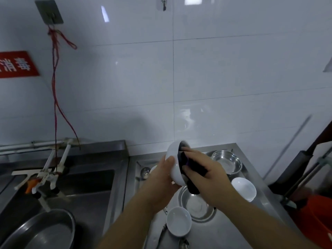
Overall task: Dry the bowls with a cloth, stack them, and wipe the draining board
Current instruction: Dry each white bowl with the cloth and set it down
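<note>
Above draining board (224, 229): white bowl (173, 164) tilted, mouth facing right; cloth (193, 170) inside.

Glossy white ceramic-looking bowl (173, 159), dark soft matt cloth (193, 169) pressed against it, brushed stainless-steel draining board (224, 229) with dull sheen, shiny metal bowl (226, 161), smooth white bowls (178, 221), glossy white wall tiles (233, 78), steel sink (86, 187).

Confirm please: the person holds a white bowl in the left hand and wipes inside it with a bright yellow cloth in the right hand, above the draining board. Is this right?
Not quite. In the head view the cloth is dark, black with a purple edge, not bright yellow. The rest holds: the left hand holds the white bowl and the right hand wipes inside it, above the draining board.
</note>
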### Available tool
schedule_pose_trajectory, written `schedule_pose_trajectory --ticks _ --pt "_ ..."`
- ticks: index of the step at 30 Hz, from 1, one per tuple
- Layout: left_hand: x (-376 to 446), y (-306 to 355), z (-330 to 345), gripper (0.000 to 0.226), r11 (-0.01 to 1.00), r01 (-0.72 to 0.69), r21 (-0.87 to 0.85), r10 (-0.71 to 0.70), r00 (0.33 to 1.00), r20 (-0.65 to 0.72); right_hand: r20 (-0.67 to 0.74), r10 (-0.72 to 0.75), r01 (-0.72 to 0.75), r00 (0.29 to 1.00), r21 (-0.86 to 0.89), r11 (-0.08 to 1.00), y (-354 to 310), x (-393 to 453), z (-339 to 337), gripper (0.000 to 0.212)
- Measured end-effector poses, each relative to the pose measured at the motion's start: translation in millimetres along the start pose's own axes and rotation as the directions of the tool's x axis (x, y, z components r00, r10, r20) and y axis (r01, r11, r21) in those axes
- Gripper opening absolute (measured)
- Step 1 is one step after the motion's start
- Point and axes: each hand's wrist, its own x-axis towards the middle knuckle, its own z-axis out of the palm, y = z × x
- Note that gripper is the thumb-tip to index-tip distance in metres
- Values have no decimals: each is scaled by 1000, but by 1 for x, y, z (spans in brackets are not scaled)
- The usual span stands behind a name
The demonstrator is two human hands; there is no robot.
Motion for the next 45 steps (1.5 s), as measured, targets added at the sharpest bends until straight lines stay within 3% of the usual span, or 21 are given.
schedule_pose_trajectory --ticks 3,8,12,15,17,19,21,23,27,31,32,33,35,37,38,39,41,43,45 --pt "1 2 17 110 996 -20 -85 20 1000 -5 96 -193 208 976 -185 961 -4 5 -10 50" --pt "3 -3 33 94 987 -107 -119 92 987 -129 240 -234 322 942 -459 828 -15 17 -27 51" --pt "10 3 32 88 980 -134 148 170 949 -267 267 -22 156 963 -492 857 -32 21 -30 30" --pt "12 4 26 82 944 -138 299 215 946 -241 269 207 -66 941 -455 888 -45 29 -34 22" --pt "12 6 21 89 925 -149 351 225 956 -188 324 319 -204 891 -341 917 -52 34 -41 22" --pt "8 10 18 98 920 -162 356 214 970 -111 333 431 -417 839 -117 901 -56 34 -48 18" --pt "3 14 19 100 932 -177 315 199 979 -39 325 538 -598 778 121 792 -62 29 -51 17" --pt "1 13 20 104 945 -194 265 196 980 19 333 590 -676 735 292 677 -65 22 -51 13" --pt "3 0 25 112 969 -170 179 156 984 90 297 586 -603 754 667 437 -71 14 -38 9" --pt "1 -7 28 99 969 -222 113 225 974 -10 262 553 -428 791 883 194 -77 15 -15 9" --pt "1 -8 28 96 961 -242 133 250 967 -45 219 586 -410 780 887 215 -78 15 -12 13" --pt "2 -10 30 94 955 -255 154 270 959 -84 130 623 -406 772 854 324 -78 15 -9 14" --pt "1 -11 35 96 956 -243 168 269 949 -161 -115 589 -388 800 650 654 -73 15 -6 24" --pt "0 -11 38 103 962 -224 155 253 946 -204 -253 393 -311 884 311 898 -67 14 -7 23" --pt "0 -9 38 104 964 -222 147 250 945 -212 -227 265 -244 937 118 963 -62 13 -8 19" --pt "-1 -7 38 103 964 -223 147 251 944 -214 -133 157 -167 979 -69 984 -58 12 -11 18" --pt "-2 -2 33 95 960 -217 176 253 942 -221 83 82 -50 993 -326 944 -54 13 -15 21" --pt "-4 0 28 84 951 -203 235 257 939 -230 179 124 -25 976 -473 881 -56 17 -19 18" --pt "-6 -1 25 84 934 -199 296 266 941 -209 216 212 -83 953 -485 871 -61 21 -23 21"
